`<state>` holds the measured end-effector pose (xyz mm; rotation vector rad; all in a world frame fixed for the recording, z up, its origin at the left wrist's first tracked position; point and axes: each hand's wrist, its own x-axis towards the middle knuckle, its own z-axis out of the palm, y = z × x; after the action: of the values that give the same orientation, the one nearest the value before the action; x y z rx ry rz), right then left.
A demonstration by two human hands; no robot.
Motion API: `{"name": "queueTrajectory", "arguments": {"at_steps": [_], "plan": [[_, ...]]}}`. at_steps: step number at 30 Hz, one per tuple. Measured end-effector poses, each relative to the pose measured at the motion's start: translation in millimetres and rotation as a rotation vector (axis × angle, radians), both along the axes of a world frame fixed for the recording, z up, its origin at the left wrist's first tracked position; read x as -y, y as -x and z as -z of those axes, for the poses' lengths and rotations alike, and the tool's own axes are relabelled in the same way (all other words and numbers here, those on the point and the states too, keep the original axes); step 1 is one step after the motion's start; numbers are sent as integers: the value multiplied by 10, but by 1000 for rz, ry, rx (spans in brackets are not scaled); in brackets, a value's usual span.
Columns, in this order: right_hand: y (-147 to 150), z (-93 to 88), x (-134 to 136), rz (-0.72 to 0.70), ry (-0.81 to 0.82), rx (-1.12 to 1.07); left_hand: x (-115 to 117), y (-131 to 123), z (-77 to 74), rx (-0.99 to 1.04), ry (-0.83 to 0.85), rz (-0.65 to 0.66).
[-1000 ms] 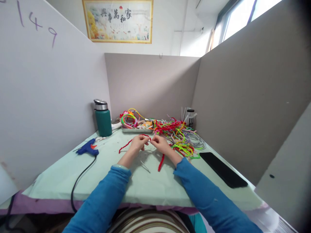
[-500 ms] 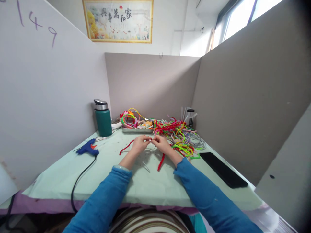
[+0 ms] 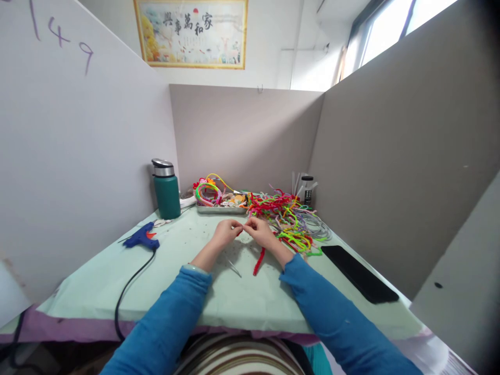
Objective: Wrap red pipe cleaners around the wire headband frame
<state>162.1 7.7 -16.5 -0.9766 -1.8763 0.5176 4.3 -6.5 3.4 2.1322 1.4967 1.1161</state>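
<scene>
My left hand [image 3: 227, 232] and my right hand [image 3: 258, 229] meet over the middle of the table, fingertips pinched together. Between them is a red pipe cleaner [image 3: 239, 233], mostly hidden by the fingers; a small bit of it shows under my left fingertips. A red fuzzy length [image 3: 259, 261] hangs or lies below my right hand, and whether it joins the held piece I cannot tell. Nearer to me on the cloth lies a thin white stick [image 3: 234, 268].
Behind my hands stands a metal tray [image 3: 222, 210] of craft pieces, a colourful headband [image 3: 208, 192] on it. A heap of pipe cleaners [image 3: 281, 205] lies to its right. A blue glue gun [image 3: 142, 237] and green bottle [image 3: 166, 195] are left, a black phone-like slab [image 3: 359, 273] right.
The red pipe cleaner length that stretched out left of my left hand no longer shows there; a red bit now appears beneath the left fingertips. Both hands stay in nearly the same place.
</scene>
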Motion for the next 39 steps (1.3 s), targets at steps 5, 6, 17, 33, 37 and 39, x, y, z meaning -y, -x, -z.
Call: {"name": "queueTrajectory", "arguments": {"at_steps": [5,6,17,33,37,39], "plan": [[-3,-16,25,-12,-4,-1,16,0,-6,66,117,41],[-4,-24,35,-16,-7,-2,20,2,-5,82,137,51],[-12,-73,87,-63,-46,16,-50,29,68,312,361,208],[-20,-32,100,-24,-180,200,16,25,57,254,423,143],[-21,-40,100,-32,-176,210,6,29,69,265,444,150],[-22,-43,99,-44,-168,215,21,25,56,263,457,153]]}}
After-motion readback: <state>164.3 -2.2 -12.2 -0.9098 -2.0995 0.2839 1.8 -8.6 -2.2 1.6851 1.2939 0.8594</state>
